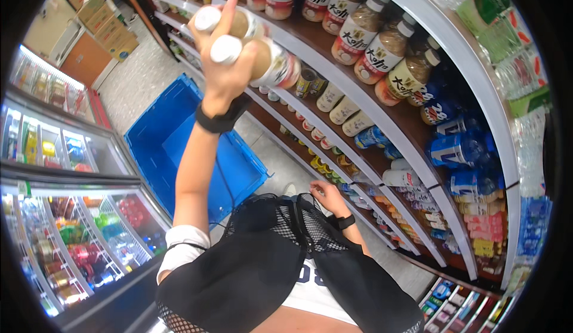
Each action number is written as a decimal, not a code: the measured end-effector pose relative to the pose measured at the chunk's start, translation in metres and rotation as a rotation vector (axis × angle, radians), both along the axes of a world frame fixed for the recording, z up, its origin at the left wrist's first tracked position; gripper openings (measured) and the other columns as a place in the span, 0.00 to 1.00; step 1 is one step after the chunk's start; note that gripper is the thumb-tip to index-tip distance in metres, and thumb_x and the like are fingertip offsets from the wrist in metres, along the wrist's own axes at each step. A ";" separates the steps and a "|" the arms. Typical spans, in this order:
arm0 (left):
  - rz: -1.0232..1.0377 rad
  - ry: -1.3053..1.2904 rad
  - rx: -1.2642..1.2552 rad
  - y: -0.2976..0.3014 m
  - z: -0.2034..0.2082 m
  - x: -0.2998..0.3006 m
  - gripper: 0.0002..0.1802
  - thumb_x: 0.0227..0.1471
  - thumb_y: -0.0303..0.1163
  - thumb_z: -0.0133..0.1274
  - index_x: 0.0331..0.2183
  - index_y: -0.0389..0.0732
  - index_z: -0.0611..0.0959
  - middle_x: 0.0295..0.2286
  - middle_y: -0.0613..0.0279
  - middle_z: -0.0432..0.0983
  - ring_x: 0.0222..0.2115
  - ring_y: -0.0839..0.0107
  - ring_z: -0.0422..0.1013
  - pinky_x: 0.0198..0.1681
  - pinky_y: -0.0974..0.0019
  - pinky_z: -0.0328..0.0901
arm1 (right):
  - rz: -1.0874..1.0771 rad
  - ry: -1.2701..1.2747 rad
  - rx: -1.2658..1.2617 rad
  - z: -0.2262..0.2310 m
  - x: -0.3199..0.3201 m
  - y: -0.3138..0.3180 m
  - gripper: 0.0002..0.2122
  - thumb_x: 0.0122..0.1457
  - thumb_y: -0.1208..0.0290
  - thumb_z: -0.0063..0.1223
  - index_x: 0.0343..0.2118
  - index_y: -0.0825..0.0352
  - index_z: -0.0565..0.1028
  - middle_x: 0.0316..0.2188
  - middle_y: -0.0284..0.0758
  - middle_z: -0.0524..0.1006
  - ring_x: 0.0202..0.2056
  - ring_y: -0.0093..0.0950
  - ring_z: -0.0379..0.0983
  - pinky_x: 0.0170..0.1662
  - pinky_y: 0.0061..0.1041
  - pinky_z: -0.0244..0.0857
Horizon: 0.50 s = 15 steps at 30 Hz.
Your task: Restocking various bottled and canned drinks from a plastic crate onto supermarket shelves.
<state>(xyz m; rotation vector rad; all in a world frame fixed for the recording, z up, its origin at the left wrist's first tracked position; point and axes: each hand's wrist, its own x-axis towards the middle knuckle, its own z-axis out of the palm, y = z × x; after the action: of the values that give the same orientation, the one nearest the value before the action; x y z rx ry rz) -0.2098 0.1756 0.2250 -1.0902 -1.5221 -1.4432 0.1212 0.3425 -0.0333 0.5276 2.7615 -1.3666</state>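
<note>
My left hand (225,82) is raised at the shelf front, gripping two bottles by their necks. The nearer bottle (279,65) has a white cap, a light brown drink and a white and red label. Its partner, a matching bottle (243,25), lies beside it, partly covered by my fingers. Both are tilted, caps toward me. My right hand (330,198) hangs low beside the shelving, fingers loosely bent and apart, with nothing seen in it. Similar bottles (382,54) stand in a row on the upper shelf.
A blue plastic crate (160,131) sits on the floor below my left arm. Glass-fronted drink coolers (71,181) line the left side. Shelves (358,103) of cans and bottles curve along the right. Cardboard boxes (102,21) are stacked at the far left.
</note>
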 end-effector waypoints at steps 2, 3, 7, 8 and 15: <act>0.073 -0.106 -0.089 -0.025 -0.010 0.018 0.38 0.34 0.35 0.56 0.52 0.34 0.74 0.42 0.48 0.63 0.46 0.54 0.58 0.55 0.57 0.53 | 0.077 -0.006 -0.009 -0.004 -0.010 0.009 0.14 0.56 0.66 0.55 0.42 0.69 0.75 0.34 0.42 0.79 0.37 0.34 0.77 0.41 0.30 0.69; 0.073 -0.170 -0.146 -0.049 -0.041 0.028 0.39 0.33 0.35 0.56 0.52 0.35 0.74 0.43 0.46 0.62 0.47 0.53 0.58 0.55 0.57 0.53 | 0.111 -0.006 -0.014 -0.008 -0.015 0.014 0.14 0.56 0.66 0.54 0.41 0.69 0.75 0.34 0.42 0.79 0.37 0.34 0.77 0.41 0.30 0.69; 0.280 -0.456 -0.402 -0.109 -0.137 0.056 0.39 0.35 0.35 0.56 0.54 0.37 0.72 0.46 0.43 0.57 0.50 0.49 0.55 0.57 0.54 0.51 | 0.226 -0.047 -0.047 -0.016 -0.027 0.021 0.13 0.56 0.67 0.55 0.40 0.70 0.75 0.34 0.43 0.79 0.36 0.35 0.77 0.40 0.31 0.69; 0.309 -0.475 -0.397 -0.110 -0.134 0.060 0.39 0.35 0.35 0.56 0.54 0.37 0.72 0.45 0.43 0.58 0.49 0.49 0.56 0.56 0.53 0.51 | 0.261 -0.091 -0.048 -0.018 -0.030 0.024 0.13 0.55 0.67 0.55 0.40 0.71 0.76 0.34 0.43 0.79 0.35 0.36 0.77 0.40 0.32 0.69; 0.710 -0.783 -0.553 -0.185 -0.296 0.069 0.36 0.36 0.37 0.56 0.51 0.36 0.75 0.47 0.40 0.58 0.51 0.47 0.56 0.57 0.50 0.50 | 0.220 -0.149 -0.014 -0.034 -0.025 0.016 0.13 0.55 0.66 0.54 0.40 0.69 0.76 0.32 0.42 0.79 0.35 0.37 0.77 0.39 0.33 0.69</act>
<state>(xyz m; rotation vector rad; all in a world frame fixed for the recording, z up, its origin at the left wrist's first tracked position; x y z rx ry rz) -0.1407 -0.0099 -0.0709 -0.1252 -2.6187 -0.9730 0.0960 0.3588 -0.0675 0.3003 2.5989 -1.2434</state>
